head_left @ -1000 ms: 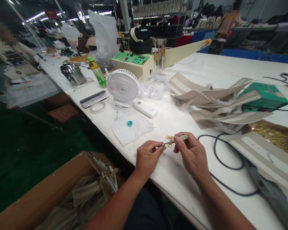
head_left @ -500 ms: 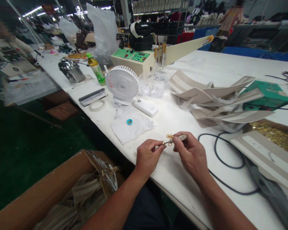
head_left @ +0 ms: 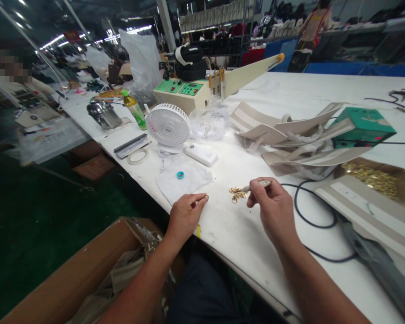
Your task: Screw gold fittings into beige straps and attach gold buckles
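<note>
My left hand (head_left: 186, 213) pinches a small gold metal piece (head_left: 206, 197) between thumb and fingertips, above the near edge of the white table (head_left: 222, 234). In my right hand (head_left: 273, 202) is a slim pale-handled tool (head_left: 263, 183), its tip pointing left over a small pile of gold hardware (head_left: 236, 194). The two hands are apart, with the pile between them. Beyond my left hand, a small blue round container (head_left: 180, 175) rests on a white cloth (head_left: 165, 184).
A white fan (head_left: 168, 128), a power bank (head_left: 201, 154) and a tape roll (head_left: 137, 156) stand beyond. To the right lie beige panels (head_left: 276, 126), a box of gold pieces (head_left: 374, 180) and a black cable (head_left: 299, 211). An open carton (head_left: 70, 274) is at lower left.
My left hand has moved left with the gold piece, away from the tool. My right hand has shifted slightly right. The camera view has tilted a little.
</note>
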A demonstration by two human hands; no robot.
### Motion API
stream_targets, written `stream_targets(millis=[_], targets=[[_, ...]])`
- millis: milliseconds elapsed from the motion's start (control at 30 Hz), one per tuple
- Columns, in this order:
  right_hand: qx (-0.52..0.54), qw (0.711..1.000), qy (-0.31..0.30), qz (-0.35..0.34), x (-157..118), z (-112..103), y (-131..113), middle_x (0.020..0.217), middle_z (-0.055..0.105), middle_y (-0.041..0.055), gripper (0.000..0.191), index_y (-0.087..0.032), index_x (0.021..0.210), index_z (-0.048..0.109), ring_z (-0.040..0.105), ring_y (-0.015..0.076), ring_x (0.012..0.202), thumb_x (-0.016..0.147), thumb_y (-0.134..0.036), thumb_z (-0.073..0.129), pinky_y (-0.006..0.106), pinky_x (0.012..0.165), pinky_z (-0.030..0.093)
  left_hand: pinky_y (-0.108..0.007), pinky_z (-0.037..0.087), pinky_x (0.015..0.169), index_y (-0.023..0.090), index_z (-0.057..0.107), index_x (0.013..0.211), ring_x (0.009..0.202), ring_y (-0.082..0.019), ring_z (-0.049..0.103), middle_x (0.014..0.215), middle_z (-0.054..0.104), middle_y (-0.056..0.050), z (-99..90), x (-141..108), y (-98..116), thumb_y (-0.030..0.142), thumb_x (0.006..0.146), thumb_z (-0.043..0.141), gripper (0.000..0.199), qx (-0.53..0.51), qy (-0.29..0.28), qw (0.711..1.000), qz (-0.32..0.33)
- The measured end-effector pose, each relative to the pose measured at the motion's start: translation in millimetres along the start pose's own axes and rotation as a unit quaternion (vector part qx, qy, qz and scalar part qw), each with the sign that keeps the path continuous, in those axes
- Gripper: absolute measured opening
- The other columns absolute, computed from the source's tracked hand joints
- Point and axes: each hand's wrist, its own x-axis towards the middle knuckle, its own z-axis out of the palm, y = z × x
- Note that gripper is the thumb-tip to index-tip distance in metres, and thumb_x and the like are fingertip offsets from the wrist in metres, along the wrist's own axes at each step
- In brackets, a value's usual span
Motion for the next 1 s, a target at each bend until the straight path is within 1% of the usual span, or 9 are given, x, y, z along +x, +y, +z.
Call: stream_targets(millis=[133,267,333,433,567,700,800,867,1000], targets=[[0.039,0.999,0.016,0.012,5,-3,3,0.064,0.064,-0.0024,0.032,-0.021,0.092,0.068,0.058,0.0147,0.058,0.093,-0.053,0.073,0.029,0.062,0.048,-0.036,0.058,0.086,0.024,0.076,0.121,0.091,-0.022,0.07,0.102,0.078,-0.005,-6.7,-2,-6,0.027,0.093,0.07,0.029,0.095,0.012,0.994,0.049],[0.101,0.994,0.032,0.015,11,-7,5,0.064,0.062,-0.0036,0.032,-0.022,0.091,0.068,0.056,0.0134,0.055,0.091,-0.052,0.076,0.028,0.061,0.049,-0.039,0.057,0.093,0.021,0.072,0.123,0.108,-0.026,0.067,0.114,0.072,-0.008,-4.3,-9,4,0.022,0.095,0.069,0.028,0.148,0.05,0.982,0.106],[0.128,0.991,0.038,0.021,14,-9,7,0.065,0.062,-0.0035,0.033,-0.021,0.09,0.067,0.056,0.0129,0.055,0.089,-0.052,0.078,0.028,0.059,0.049,-0.037,0.056,0.092,0.022,0.072,0.12,0.105,-0.024,0.068,0.111,0.072,-0.008,3.0,-12,17,0.022,0.097,0.066,0.024,0.135,0.032,0.98,0.141],[0.167,0.984,0.045,0.038,18,-11,9,0.066,0.062,-0.0034,0.034,-0.021,0.087,0.066,0.056,0.0123,0.054,0.087,-0.052,0.08,0.027,0.056,0.048,-0.035,0.056,0.09,0.023,0.073,0.116,0.103,-0.024,0.068,0.108,0.074,-0.007,22.8,-12,40,0.03,0.097,0.069,0.021,0.148,-0.034,0.973,0.173],[0.199,0.978,0.044,0.053,21,-13,9,0.066,0.061,-0.004,0.035,-0.02,0.085,0.065,0.055,0.0113,0.053,0.085,-0.052,0.081,0.025,0.055,0.047,-0.035,0.053,0.077,0.024,0.076,0.109,0.1,-0.027,0.066,0.103,0.073,-0.008,52.5,3,66,0.039,0.095,0.072,0.022,0.22,-0.057,0.964,0.136],[0.204,0.976,0.045,0.056,21,-15,8,0.065,0.06,-0.0044,0.035,-0.021,0.084,0.065,0.054,0.0113,0.054,0.086,-0.052,0.08,0.025,0.055,0.047,-0.033,0.049,0.073,0.024,0.077,0.096,0.095,-0.026,0.066,0.099,0.073,-0.008,66.6,13,71,0.033,0.094,0.073,0.01,0.208,-0.053,0.97,0.114],[0.205,0.976,0.047,0.059,22,-14,8,0.063,0.059,-0.0046,0.035,-0.021,0.084,0.065,0.054,0.0112,0.054,0.087,-0.052,0.08,0.025,0.055,0.046,-0.033,0.049,0.08,0.024,0.077,0.095,0.097,-0.025,0.068,0.099,0.076,-0.006,64.9,5,66,0.023,0.091,0.075,0.005,0.119,-0.046,0.986,0.108],[0.201,0.977,0.039,0.061,21,-12,8,0.063,0.059,-0.0048,0.034,-0.021,0.086,0.066,0.053,0.0113,0.054,0.088,-0.052,0.079,0.025,0.056,0.047,-0.032,0.051,0.079,0.024,0.077,0.095,0.086,-0.021,0.069,0.094,0.079,-0.003,59.9,-7,60,0.023,0.09,0.076,0.006,0.061,-0.042,0.993,0.087],[0.17,0.983,-0.017,0.068,12,-4,5,0.063,0.061,-0.0039,0.033,-0.021,0.085,0.065,0.055,0.0123,0.054,0.09,-0.051,0.077,0.026,0.056,0.046,-0.027,0.053,0.068,0.025,0.081,0.098,0.065,-0.016,0.066,0.08,0.078,0.001,47.5,-33,48,0.032,0.087,0.079,0.013,-0.083,0.004,0.996,-0.023]])
